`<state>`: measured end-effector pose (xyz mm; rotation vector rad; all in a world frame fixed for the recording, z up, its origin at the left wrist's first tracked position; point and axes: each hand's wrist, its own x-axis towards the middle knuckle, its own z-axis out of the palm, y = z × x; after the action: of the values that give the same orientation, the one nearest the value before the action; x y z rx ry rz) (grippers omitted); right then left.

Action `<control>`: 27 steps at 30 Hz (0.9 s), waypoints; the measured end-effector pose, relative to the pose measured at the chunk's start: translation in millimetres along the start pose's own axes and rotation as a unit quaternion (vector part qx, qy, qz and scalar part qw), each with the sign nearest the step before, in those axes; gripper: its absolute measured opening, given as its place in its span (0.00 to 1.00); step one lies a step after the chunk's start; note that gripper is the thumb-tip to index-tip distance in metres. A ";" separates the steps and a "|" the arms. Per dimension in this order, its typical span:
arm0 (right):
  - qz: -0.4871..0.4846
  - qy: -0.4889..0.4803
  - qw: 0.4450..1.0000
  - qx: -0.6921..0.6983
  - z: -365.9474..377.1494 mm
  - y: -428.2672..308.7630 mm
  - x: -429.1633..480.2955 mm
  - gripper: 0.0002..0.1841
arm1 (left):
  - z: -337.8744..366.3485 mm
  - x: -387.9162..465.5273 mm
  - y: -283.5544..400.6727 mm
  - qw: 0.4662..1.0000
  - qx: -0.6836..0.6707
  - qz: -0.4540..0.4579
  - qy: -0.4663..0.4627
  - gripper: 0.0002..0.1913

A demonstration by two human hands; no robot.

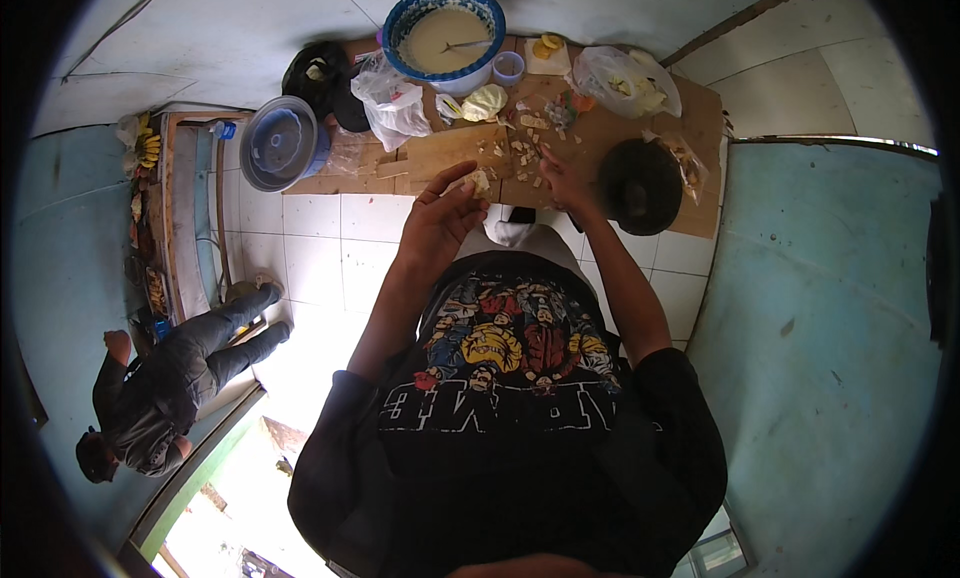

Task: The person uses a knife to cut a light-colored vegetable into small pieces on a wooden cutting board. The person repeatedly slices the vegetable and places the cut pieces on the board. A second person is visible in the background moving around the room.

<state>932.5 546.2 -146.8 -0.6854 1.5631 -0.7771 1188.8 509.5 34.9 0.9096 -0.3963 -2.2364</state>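
Note:
My left hand is raised at the near edge of the cardboard-covered table, its fingers and thumb around a pale, crumbly piece of food. To the right, my right hand is over the table edge with its fingers bent; a dark thing shows just below it, and whether the hand holds it I cannot tell. Small pale chunks lie scattered between and beyond the hands. A wooden cutting board lies flat behind my left hand. Right of my right hand stands a dark stone mortar.
A blue basin of batter with a spoon stands at the back. Plastic bags, a small cup and a bag of food surround it. A lidded tub stands at left. Another person is at far left.

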 end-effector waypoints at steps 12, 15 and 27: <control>0.022 0.038 0.999 0.019 -5.9 -5.7 -6.0 0.26 | 5.8 0.8 0.1 1.000 -0.012 -0.007 0.014 0.18; 0.007 0.036 0.999 0.029 -5.6 -3.0 -1.9 0.27 | 6.2 0.3 0.4 1.000 -0.016 -0.007 0.010 0.17; 0.031 0.007 0.995 0.097 -12.3 -29.0 -25.9 0.22 | 5.8 0.4 -1.3 1.000 -0.016 -0.001 -0.003 0.17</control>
<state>923.7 550.5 -107.2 -0.4882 1.4902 -0.8765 1183.9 510.4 38.2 0.8879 -0.3613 -2.2416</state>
